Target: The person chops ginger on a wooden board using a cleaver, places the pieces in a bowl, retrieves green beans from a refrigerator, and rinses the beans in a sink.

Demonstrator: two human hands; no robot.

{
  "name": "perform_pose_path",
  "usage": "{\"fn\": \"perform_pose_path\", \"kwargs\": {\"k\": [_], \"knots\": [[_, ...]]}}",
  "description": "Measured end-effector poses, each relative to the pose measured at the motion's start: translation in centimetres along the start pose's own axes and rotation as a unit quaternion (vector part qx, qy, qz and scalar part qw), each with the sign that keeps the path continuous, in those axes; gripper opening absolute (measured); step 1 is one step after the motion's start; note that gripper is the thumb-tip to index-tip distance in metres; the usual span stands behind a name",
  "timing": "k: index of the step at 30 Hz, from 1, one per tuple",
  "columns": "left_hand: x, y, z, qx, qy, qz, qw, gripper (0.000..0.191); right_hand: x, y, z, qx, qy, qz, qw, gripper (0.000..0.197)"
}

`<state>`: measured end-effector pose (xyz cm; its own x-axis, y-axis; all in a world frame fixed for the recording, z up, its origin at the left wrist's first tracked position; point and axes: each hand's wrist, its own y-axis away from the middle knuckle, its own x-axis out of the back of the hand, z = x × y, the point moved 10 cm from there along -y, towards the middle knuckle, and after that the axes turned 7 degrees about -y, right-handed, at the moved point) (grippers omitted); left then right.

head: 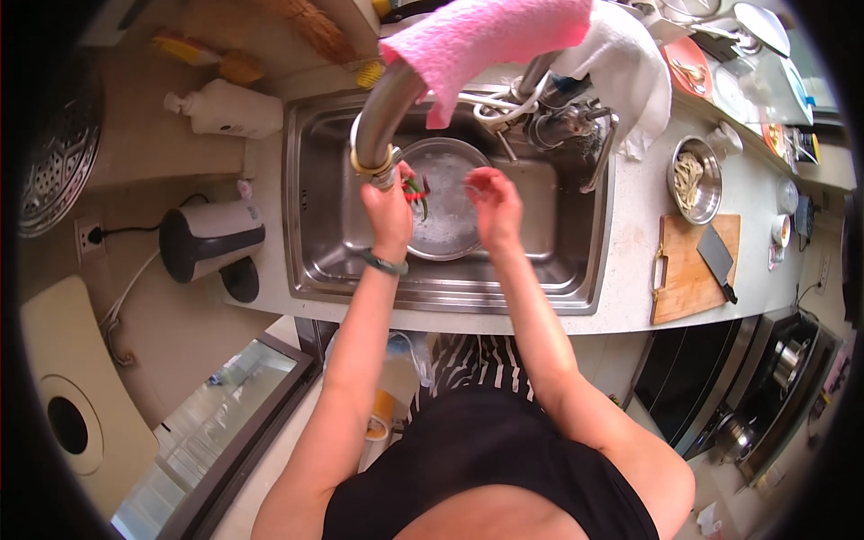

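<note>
My left hand (389,216) is under the end of the steel faucet (385,121), which hides part of its fingers. It is shut on a few red and green chili peppers (420,194) that stick out to the right. Below them, a round metal basin (449,236) with water in it sits in the stainless steel sink (540,236). Over the basin's right rim is my right hand (498,206), its fingers curled inward. Whether anything lies inside that curl cannot be seen.
A pink cloth (486,47) drapes over the faucet. Right of the sink are a metal bowl of pale strips (714,196) and a cleaver (714,253) on a wooden cutting board (682,277). Leftward stand a white pump bottle (236,108) and an electric kettle (212,236).
</note>
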<state>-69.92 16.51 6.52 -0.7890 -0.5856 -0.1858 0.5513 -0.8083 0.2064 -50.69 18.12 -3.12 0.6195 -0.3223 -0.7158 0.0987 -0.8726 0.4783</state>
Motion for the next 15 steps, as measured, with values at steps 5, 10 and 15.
{"fn": "perform_pose_path", "kwargs": {"k": [5,10,15], "knots": [[1.7,-1.9,-6.2,0.165,0.314,-0.039,0.934,0.015,-2.3,-3.5,-4.3,-0.120,-0.088,-0.136,0.980,0.015],[-0.2,5.6,-14.6,0.420,0.478,-0.026,0.771,0.024,-3.5,-1.3,-4.1,-0.093,0.074,-0.074,0.990,0.017],[-3.1,10.4,-14.9,0.443,0.379,-0.102,0.806,0.026,1.5,2.4,0.8,-0.218,0.395,-0.130,0.883,0.036]]}}
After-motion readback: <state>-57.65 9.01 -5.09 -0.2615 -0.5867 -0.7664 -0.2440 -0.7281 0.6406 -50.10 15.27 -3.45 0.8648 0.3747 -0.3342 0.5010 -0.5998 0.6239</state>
